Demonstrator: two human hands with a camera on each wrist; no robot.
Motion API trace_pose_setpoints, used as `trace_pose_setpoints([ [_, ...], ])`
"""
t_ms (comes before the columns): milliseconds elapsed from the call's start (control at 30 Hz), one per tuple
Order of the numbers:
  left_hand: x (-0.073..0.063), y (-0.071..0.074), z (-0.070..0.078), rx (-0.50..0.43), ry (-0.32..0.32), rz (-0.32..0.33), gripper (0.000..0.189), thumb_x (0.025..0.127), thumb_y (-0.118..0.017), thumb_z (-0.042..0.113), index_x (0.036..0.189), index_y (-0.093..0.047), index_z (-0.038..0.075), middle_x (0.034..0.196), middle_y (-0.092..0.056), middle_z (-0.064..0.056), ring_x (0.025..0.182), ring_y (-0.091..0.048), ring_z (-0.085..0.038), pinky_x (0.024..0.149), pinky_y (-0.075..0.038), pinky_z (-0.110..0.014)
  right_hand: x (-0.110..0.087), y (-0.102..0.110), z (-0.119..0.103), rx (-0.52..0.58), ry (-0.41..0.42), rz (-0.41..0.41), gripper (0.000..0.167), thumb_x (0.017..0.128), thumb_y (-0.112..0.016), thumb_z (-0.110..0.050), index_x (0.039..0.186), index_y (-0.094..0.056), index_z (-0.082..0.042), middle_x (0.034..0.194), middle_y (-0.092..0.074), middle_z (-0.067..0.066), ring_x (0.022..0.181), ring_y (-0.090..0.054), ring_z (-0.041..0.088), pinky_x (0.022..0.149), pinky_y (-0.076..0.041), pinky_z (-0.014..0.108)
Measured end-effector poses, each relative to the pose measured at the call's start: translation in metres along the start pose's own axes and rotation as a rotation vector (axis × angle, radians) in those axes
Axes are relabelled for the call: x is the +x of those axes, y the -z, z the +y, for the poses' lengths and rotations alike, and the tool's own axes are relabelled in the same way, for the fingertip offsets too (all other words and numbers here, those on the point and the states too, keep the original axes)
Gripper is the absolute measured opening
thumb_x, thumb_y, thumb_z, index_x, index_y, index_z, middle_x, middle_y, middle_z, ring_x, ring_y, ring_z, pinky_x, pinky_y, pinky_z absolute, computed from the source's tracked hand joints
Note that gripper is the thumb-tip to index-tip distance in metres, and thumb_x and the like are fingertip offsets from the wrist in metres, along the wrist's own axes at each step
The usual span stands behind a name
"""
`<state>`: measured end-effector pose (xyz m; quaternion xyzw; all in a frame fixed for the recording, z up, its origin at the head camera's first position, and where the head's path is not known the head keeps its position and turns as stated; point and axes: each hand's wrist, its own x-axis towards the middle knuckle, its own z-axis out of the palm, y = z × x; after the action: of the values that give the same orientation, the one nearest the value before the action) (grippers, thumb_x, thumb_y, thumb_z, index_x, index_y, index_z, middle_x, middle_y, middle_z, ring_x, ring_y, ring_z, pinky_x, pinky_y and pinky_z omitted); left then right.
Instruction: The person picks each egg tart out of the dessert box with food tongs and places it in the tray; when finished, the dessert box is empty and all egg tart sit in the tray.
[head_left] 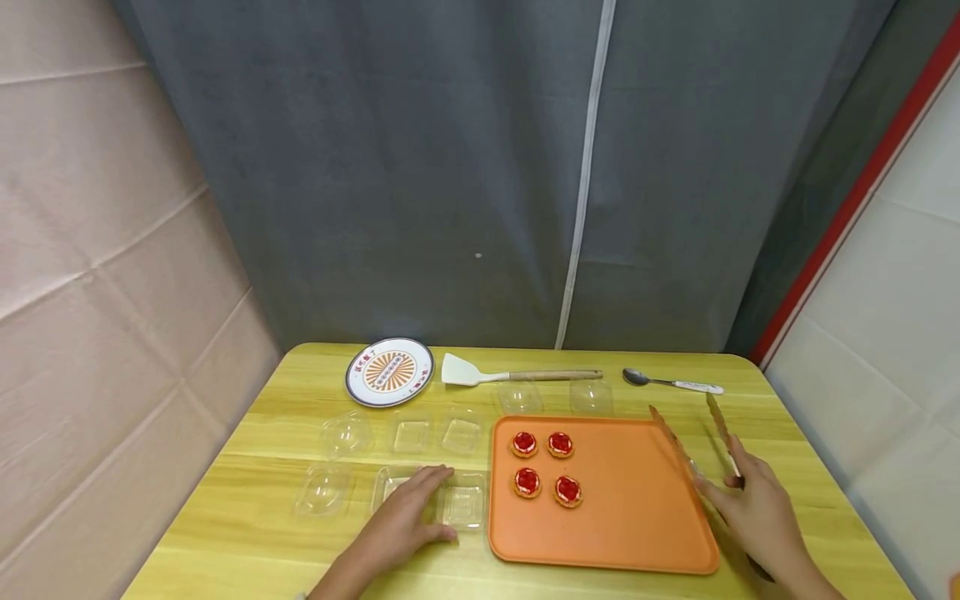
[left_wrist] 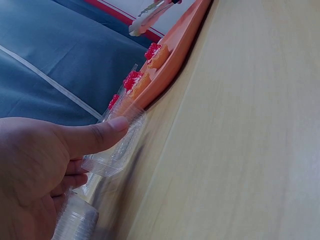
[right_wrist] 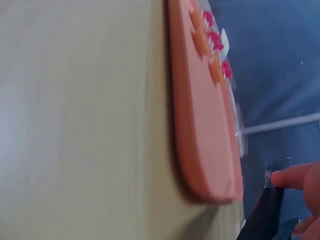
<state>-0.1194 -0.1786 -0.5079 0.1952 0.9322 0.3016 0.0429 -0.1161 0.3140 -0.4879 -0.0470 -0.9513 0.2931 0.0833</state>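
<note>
My right hand [head_left: 759,504] grips a pair of tongs [head_left: 673,437] at the tray's right edge, their arms spread apart and nothing between the tips. Dark handle parts of the tongs show below the fingers in the right wrist view. My left hand [head_left: 405,512] holds a clear plastic box [head_left: 463,504] left of the tray, thumb [left_wrist: 102,137] on the near side and fingers at the far side. A second clear box [head_left: 384,483] is partly hidden beneath that hand. Several red-topped tarts [head_left: 527,482] sit in the left half of the orange tray [head_left: 630,533].
Clear domed lids [head_left: 347,435] and shallow clear bases [head_left: 412,435] lie left of and behind the tray. Along the back are a patterned plate [head_left: 367,390], a white spatula [head_left: 461,371] with a wooden handle and a spoon [head_left: 636,377]. A grey curtain [head_left: 420,208] hangs behind the table.
</note>
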Motion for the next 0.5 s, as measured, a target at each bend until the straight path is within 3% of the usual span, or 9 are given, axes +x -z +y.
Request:
trace_pose_setpoints([
  [133, -0.001, 0.000, 0.000, 0.000, -0.007, 0.004, 0.086, 0.078, -0.086, 0.042, 0.150, -0.052, 0.008, 0.153, -0.051, -0.014, 0.139, -0.049, -0.040, 0.113, -0.042, -0.060, 0.004, 0.003, 0.016, -0.014, -0.027, -0.029, 0.098, 0.097, -0.071, -0.045, 0.153, -0.021, 0.018, 0.113, -0.057, 0.032, 0.092, -0.059, 0.033, 0.080, -0.051, 0.054],
  [333, 0.000, 0.000, 0.000, 0.002, 0.000, 0.000, 0.087, 0.078, -0.087, 0.041, 0.150, -0.051, 0.008, 0.154, -0.051, -0.014, 0.140, -0.048, -0.039, 0.114, -0.041, -0.059, 0.009, 0.004, 0.034, -0.031, -0.060, -0.089, 0.102, 0.100, -0.064, -0.050, 0.152, -0.015, 0.022, 0.098, -0.056, 0.022, 0.100, -0.053, 0.042, 0.088, -0.047, 0.064],
  [500, 0.000, 0.000, 0.000, 0.005, -0.002, 0.001, 0.087, 0.078, -0.086, 0.041, 0.150, -0.051, 0.008, 0.154, -0.051, -0.014, 0.140, -0.049, -0.040, 0.114, -0.042, -0.059, 0.011, 0.001, 0.043, -0.063, -0.055, -0.090, 0.101, 0.100, -0.063, -0.050, 0.151, -0.017, 0.023, 0.108, -0.054, 0.038, 0.106, -0.052, 0.051, 0.089, -0.046, 0.069],
])
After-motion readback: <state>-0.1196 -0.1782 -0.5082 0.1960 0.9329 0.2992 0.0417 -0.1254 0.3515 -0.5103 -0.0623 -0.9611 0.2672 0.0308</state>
